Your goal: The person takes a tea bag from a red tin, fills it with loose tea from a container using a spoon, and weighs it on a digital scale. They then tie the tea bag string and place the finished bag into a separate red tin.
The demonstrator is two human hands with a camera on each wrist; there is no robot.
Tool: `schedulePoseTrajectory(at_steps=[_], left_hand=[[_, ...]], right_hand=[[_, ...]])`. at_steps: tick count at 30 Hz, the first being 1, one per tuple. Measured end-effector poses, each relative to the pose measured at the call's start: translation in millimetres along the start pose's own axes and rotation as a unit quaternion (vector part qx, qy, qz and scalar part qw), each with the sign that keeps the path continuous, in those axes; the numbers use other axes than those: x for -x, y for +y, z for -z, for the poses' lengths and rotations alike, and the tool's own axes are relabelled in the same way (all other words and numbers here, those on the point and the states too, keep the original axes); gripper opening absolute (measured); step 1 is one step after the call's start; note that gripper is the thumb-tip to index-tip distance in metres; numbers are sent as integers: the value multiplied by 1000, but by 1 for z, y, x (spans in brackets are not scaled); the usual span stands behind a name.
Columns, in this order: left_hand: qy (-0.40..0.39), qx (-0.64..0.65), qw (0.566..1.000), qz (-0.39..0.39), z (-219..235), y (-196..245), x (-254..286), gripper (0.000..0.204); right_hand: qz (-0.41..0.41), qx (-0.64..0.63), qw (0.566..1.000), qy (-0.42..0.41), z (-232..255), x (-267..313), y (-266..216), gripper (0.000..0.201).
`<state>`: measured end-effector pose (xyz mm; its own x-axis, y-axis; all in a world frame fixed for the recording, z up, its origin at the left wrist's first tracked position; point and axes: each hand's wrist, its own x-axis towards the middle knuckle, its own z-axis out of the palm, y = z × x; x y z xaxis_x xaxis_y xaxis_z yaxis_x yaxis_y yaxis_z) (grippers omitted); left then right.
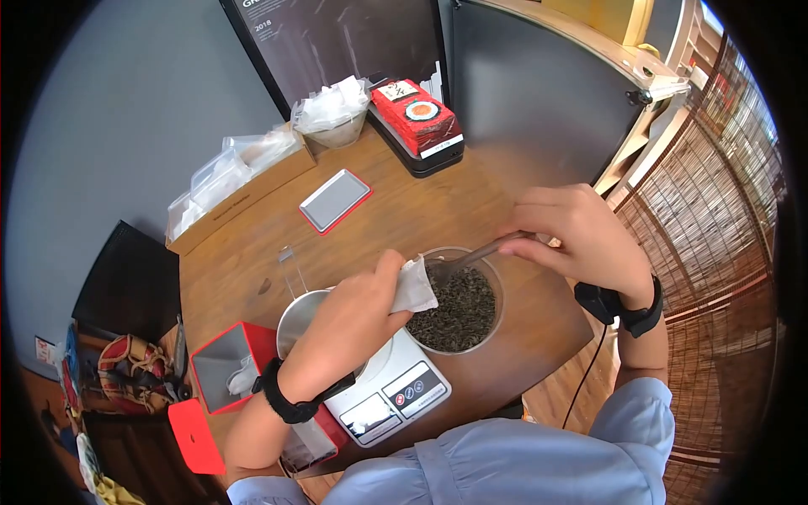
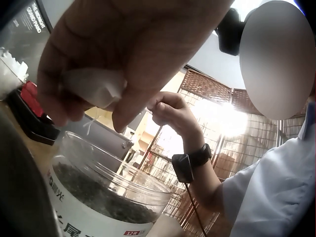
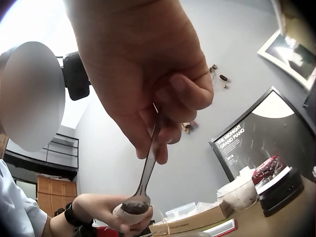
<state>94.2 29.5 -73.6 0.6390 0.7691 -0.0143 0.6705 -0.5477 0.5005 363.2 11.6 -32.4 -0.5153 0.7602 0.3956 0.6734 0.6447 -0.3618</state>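
My left hand [image 1: 358, 307] pinches a small white tea bag [image 1: 414, 289] by its sides, above the left rim of a clear round jar [image 1: 498, 328]. Dark loose tea leaves [image 1: 461, 313] fill much of the jar. In my right hand [image 1: 576, 231], thumb and fingers grip the handle of a metal spoon [image 1: 488, 250], which slants down to the left. The right wrist view shows the spoon's bowl [image 3: 138, 201], with dark leaves in it, right at the bag's open mouth. A thin string [image 2: 90, 126] hangs below the bag in the left wrist view.
Left of the jar stand a white digital scale [image 1: 417, 389] and a metal container [image 1: 290, 324], partly behind my left forearm. Beyond are an open red box [image 1: 261, 337], a grey-and-red lid [image 1: 337, 202], a cardboard tray [image 1: 252, 194], a white-filled bowl [image 1: 341, 133] and a red packet [image 1: 412, 114].
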Motion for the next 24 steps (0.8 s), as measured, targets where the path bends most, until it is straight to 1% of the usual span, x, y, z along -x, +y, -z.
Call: schedulePoseTrajectory(at_steps=[2,3,5,7,8,10,11,13,15,17,18,19,21,22,23,24], left_hand=[[0,3,1000,-5,-2,0,-1,48],[13,10,1000,-10,-3,-1,-2,49],[27,15,999,-17,-2,-1,-3,50],[45,55,997,-22,0,0,-3,52],[47,53,997,-23,3,3,-2,52],[12,73,996,39,9,10,0,52],[15,73,996,39,8,6,1,52],[60,75,994,-41,3,-5,3,51],[50,85,995,-24,7,-5,8,50],[39,94,995,-8,15,-2,14,49],[40,80,996,28,19,-1,19,47],[41,65,995,64,24,1,24,46],[52,78,993,68,31,4,35,44],[62,90,992,69,34,4,40,43],[64,90,991,71,37,4,45,43],[85,78,992,48,39,4,50,41]], right_hand=[[40,90,995,-5,7,-10,-13,15],[39,91,995,-4,8,-16,-18,15],[124,151,979,61,11,-27,-27,16],[137,164,974,75,14,-34,-37,16],[150,176,969,87,15,-36,-40,17],[148,192,966,87,18,-36,-46,18],[145,208,963,86,19,-37,-47,18],[143,198,965,93,24,-34,-45,17],[141,187,967,98,29,-30,-39,17],[97,153,976,119,36,-23,-29,15],[59,145,982,107,39,-17,-24,14],[61,145,982,106,38,-11,-16,14],[6,49,998,39,22,-3,5,15],[8,47,998,39,9,-2,13,15],[-7,18,1000,-13,-7,1,19,16],[-21,-10,998,-65,-18,2,23,18]])
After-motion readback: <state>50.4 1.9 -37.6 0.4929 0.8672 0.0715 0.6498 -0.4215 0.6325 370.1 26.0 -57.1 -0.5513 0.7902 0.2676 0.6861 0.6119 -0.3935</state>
